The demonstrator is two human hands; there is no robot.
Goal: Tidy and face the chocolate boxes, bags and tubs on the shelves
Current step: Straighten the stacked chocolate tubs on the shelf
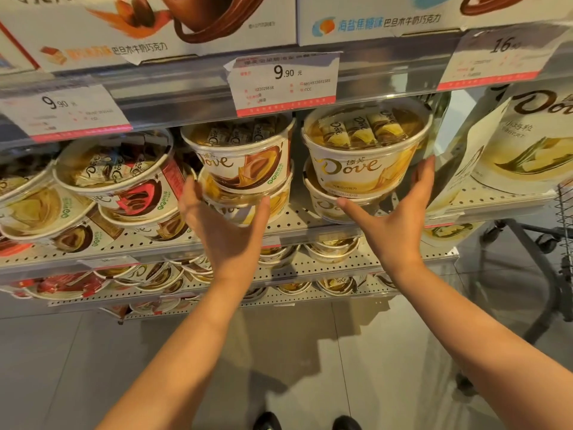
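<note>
my left hand [228, 225] is spread wide, thumb and fingers cupping the lower tub [248, 206] of the middle stack, palm under its front edge – it looks like touch more than grip. my right hand [392, 218] is spread too, thumb against the bottom yellow tub [331, 206] and fingers reaching up the right side of the top yellow tub [362, 150]. both stacks sit straight ahead of my palms on the perforated shelf [294, 223], one tub on another, round with no long axis, so each hand is nearest its own stack and the move i'd judge next is a small turn or push back. the top yellow tub tips forward, clear lid showing wrapped pieces, logo roughly facing me. the caramel tub [245, 156] above my left hand leans the same way. further left the red tub [124, 181] lies skewed on its neighbours – that one wants straightening too. beyond, price tags [283, 82] hang on the rail, and a big bag [521, 144] stands at the right.
</note>
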